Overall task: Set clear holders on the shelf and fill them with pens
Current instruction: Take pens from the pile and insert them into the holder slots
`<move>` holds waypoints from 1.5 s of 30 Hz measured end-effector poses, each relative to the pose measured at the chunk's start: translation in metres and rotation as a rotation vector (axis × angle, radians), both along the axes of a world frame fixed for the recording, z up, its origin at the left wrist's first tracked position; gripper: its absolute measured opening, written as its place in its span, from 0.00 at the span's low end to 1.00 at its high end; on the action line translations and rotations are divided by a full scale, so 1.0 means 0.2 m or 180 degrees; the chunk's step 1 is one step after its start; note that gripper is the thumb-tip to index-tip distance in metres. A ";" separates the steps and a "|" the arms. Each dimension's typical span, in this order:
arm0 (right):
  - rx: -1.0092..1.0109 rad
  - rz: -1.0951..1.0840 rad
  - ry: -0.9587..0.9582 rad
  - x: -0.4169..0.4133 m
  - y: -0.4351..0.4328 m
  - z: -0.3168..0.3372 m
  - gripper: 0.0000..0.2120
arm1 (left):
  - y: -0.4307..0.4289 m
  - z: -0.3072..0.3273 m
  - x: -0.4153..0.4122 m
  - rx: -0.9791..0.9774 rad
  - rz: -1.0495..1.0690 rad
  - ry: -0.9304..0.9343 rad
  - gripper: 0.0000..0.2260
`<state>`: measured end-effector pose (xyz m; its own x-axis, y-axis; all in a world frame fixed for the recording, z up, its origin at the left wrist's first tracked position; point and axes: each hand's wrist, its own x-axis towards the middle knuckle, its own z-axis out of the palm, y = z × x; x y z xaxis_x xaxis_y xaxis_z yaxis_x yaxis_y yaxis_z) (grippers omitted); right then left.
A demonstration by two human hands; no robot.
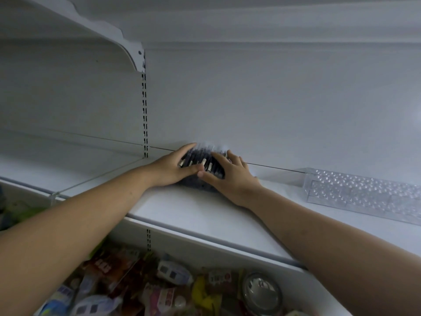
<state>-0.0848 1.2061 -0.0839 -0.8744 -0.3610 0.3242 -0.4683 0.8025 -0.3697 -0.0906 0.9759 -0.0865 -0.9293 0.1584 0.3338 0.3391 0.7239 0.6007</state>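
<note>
A bundle of dark pens (201, 159) with silver bands stands in a clear holder against the back wall of the white shelf (186, 208). My left hand (175, 166) lies on the bundle's left side, fingers straight along the pens and thumb stretched across the front. On the right side rests my right hand (230, 176), fingers spread over the pens, its thumb meeting the left thumb. The holder itself is mostly hidden by both hands. A second clear holder (362, 192), with a studded surface, lies flat at the right of the shelf.
A slotted upright (145, 110) runs up the back wall left of the pens. An upper shelf bracket (127, 49) hangs at the top left. Below the shelf edge, a bin holds several packaged goods (159, 283) and a round tin (262, 290).
</note>
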 end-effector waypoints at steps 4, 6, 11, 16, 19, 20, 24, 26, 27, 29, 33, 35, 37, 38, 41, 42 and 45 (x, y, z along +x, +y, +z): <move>0.0008 -0.0040 -0.0029 -0.01 0.00 0.01 0.44 | -0.02 0.00 -0.03 -0.0073 0.0089 -0.0116 0.59; -0.0003 -0.0042 -0.0063 -0.01 0.00 0.01 0.45 | -0.02 0.00 -0.03 -0.0095 0.0054 -0.0126 0.59; 0.0145 0.0157 0.0055 0.01 0.02 0.00 0.52 | -0.03 0.00 -0.01 -0.0185 0.0121 -0.0155 0.63; 0.0182 0.0240 0.0250 -0.01 0.02 0.00 0.44 | -0.04 -0.01 -0.03 -0.0290 0.0025 0.0116 0.65; 0.0230 0.0183 0.0339 -0.02 0.01 -0.01 0.42 | -0.05 -0.02 -0.04 -0.0241 -0.0086 0.0220 0.62; 0.0226 0.0200 0.0329 -0.01 0.01 -0.01 0.43 | -0.05 -0.02 -0.04 -0.0254 -0.0119 0.0246 0.61; 0.0169 0.0411 0.0149 0.00 0.02 0.00 0.49 | -0.06 -0.02 -0.04 -0.0226 -0.0285 0.0262 0.61; 0.0166 0.0426 0.0155 0.00 0.02 0.00 0.52 | -0.07 -0.02 -0.04 -0.0200 -0.0468 0.0245 0.59; 0.0158 0.0408 0.0173 -0.01 0.02 0.00 0.51 | -0.08 -0.03 -0.05 -0.0190 -0.0543 0.0247 0.58; 0.0191 0.0354 0.0211 -0.01 0.02 0.00 0.50 | -0.09 -0.04 -0.08 -0.0165 -0.0554 0.0214 0.57; 0.0350 0.0287 0.0303 0.00 0.01 0.00 0.49 | -0.10 -0.05 -0.09 -0.0197 -0.0520 0.0233 0.57; 0.0323 0.0339 0.0243 0.00 0.02 0.00 0.50 | -0.10 -0.04 -0.08 -0.0167 -0.0550 0.0203 0.55; 0.0290 0.0396 0.0173 0.00 0.03 0.00 0.52 | -0.09 -0.03 -0.06 -0.0207 -0.0441 0.0139 0.54; 0.0305 0.0390 0.0188 0.00 0.03 0.00 0.51 | -0.08 -0.03 -0.05 -0.0234 -0.0370 0.0112 0.55; 0.0383 0.0299 0.0310 0.00 0.02 0.00 0.47 | -0.08 -0.02 -0.04 -0.0156 -0.0202 0.0063 0.56; 0.0394 0.0290 0.0328 0.00 0.02 0.00 0.47 | -0.07 -0.02 -0.04 -0.0125 -0.0176 0.0069 0.56; 0.0370 0.0343 0.0285 0.00 0.03 0.00 0.49 | -0.08 -0.02 -0.04 -0.0121 -0.0215 0.0080 0.58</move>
